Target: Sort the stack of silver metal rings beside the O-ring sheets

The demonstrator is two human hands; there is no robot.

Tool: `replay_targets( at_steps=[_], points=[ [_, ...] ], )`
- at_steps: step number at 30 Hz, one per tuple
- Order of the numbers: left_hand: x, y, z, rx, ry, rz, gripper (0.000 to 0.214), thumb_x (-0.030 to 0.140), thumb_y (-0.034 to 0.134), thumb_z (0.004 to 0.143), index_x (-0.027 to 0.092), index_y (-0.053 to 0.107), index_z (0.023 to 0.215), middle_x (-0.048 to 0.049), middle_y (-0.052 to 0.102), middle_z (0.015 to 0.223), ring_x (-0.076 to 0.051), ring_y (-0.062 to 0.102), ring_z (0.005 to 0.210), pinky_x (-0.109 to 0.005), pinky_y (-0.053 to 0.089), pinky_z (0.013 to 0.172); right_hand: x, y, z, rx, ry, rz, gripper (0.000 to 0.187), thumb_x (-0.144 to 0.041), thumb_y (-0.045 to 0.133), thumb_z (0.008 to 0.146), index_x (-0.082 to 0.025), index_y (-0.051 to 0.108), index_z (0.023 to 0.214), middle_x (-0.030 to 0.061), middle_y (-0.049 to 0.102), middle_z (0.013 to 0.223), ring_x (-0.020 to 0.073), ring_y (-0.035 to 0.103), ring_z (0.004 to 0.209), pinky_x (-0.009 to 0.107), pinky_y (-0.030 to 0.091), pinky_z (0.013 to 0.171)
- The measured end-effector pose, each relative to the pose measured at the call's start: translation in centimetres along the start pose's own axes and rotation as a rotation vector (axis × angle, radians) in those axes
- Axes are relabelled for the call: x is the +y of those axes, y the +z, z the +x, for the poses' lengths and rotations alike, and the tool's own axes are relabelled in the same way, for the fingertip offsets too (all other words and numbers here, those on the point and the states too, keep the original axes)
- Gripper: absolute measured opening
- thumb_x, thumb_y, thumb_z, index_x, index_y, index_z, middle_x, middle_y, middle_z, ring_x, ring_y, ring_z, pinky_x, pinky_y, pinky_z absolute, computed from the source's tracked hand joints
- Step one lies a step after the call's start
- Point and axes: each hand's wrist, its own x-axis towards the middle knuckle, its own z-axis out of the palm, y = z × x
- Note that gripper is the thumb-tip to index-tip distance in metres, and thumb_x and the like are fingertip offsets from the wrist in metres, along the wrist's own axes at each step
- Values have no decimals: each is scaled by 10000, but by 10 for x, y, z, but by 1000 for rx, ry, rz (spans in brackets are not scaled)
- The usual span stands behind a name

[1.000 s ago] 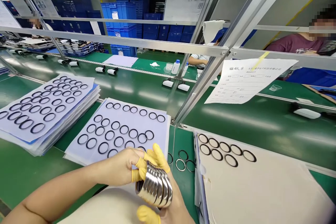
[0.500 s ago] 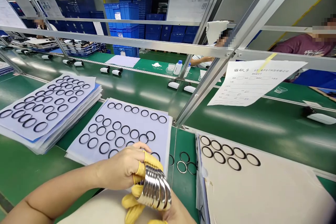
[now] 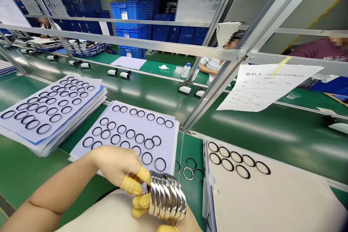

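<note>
A stack of shiny metal rings (image 3: 166, 195) sits on edge just above my right hand (image 3: 176, 221), which is mostly hidden beneath it. My left hand (image 3: 116, 166) comes in from the lower left, and its yellow finger cots press against the stack's left end. Just beyond my left hand lies a white sheet (image 3: 165, 145) printed or set with rows of black rings. Several loose rings (image 3: 191, 169) lie on the green mat to the right of that sheet.
A thick pile of sheets with black rings (image 3: 92, 96) lies to the left. A cream sheet with rings (image 3: 272, 199) lies to the right. A hanging paper form (image 3: 268, 87) and aluminium rails cross the view. Beyond them, co-workers sit at a green bench, with blue crates behind.
My left hand has drawn back left and the ring stack has shifted slightly right and looks more spread out. More black rings on the white sheet now show.
</note>
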Motion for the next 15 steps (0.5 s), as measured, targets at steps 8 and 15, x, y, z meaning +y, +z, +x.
replay_targets(
  at_steps=[8, 15],
  points=[
    [-12, 19, 12, -107, 25, -523, 576, 635, 386, 890, 137, 602, 1080, -42, 664, 619, -139, 591, 432, -223, 481, 472, 6, -9, 0, 207, -47, -115, 994, -693, 773, 497, -259, 473, 1339, 133, 574, 1269, 372, 532, 1185, 511, 396, 1026],
    [-18, 50, 28, 135, 141, -693, 717, 665, 245, 904, 96, 647, 1070, -141, 710, 842, -205, 683, 718, -320, 539, 748, 6, -7, -2, 223, -110, -98, 1118, -790, 689, 483, -248, 355, 1402, 165, 536, 1271, 332, 645, 977, 487, 533, 843]
  ],
)
